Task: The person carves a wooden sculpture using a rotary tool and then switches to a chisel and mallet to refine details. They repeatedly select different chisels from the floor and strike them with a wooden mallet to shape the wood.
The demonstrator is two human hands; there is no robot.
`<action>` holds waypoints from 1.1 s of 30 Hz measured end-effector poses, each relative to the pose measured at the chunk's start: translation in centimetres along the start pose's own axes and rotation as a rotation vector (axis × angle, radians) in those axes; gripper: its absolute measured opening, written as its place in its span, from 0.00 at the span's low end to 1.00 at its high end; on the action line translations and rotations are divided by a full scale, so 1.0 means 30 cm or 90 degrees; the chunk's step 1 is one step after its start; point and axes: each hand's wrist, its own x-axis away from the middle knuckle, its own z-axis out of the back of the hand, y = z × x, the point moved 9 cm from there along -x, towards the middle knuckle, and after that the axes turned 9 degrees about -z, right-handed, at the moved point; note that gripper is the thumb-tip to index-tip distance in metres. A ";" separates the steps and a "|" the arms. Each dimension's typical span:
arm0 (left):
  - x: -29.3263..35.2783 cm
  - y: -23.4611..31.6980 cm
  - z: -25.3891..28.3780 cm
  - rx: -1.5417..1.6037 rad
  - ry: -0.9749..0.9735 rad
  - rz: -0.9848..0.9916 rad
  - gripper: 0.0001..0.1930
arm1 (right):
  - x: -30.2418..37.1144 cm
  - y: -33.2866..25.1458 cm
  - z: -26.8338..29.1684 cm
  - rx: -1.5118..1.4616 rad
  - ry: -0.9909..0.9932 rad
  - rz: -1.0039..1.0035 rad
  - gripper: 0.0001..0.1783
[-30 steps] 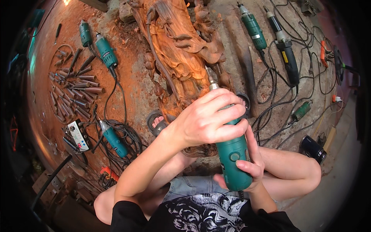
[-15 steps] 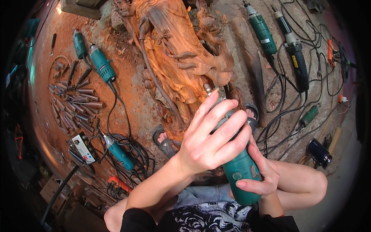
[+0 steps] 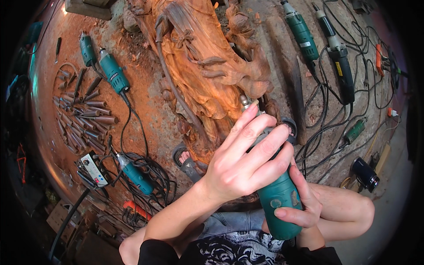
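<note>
I hold a green die grinder (image 3: 280, 221) between both hands, its body slanting from my lap up toward the carving. My left hand (image 3: 240, 165) is closed over the grinder's front part, the forefinger reaching along its metal collet. My right hand (image 3: 307, 203) wraps the thick rear body, thumb lying across it. The collet end sits beside the lower edge of a reddish-brown wood carving (image 3: 207, 66) with flowing folds. Whether the bit touches the wood I cannot tell.
Several carving gouges (image 3: 92, 119) lie heaped at left, near two green grinders (image 3: 114, 73) and a white-faced control box (image 3: 93, 170). Another teal grinder (image 3: 134, 174) rests by coiled cables. At right lie a green grinder (image 3: 302, 37), a black power tool (image 3: 341, 73) and tangled cords.
The die grinder and both my hands have shifted slightly to the right, the rear end a little lower. Both hands keep their hold.
</note>
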 end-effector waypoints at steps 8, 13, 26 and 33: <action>0.001 0.000 -0.011 0.014 -0.005 -0.004 0.13 | 0.026 -0.036 -0.011 0.053 0.012 -0.002 0.20; -0.006 0.025 -0.011 0.008 -0.014 -0.021 0.12 | 0.043 -0.038 0.003 0.072 -0.033 -0.004 0.21; 0.015 0.107 -0.079 -0.077 0.140 -0.029 0.07 | 0.050 0.090 0.048 -0.284 -0.606 -0.556 0.59; 0.030 0.090 -0.074 -0.142 0.136 0.004 0.07 | 0.054 0.117 0.044 -0.291 -0.567 -0.574 0.57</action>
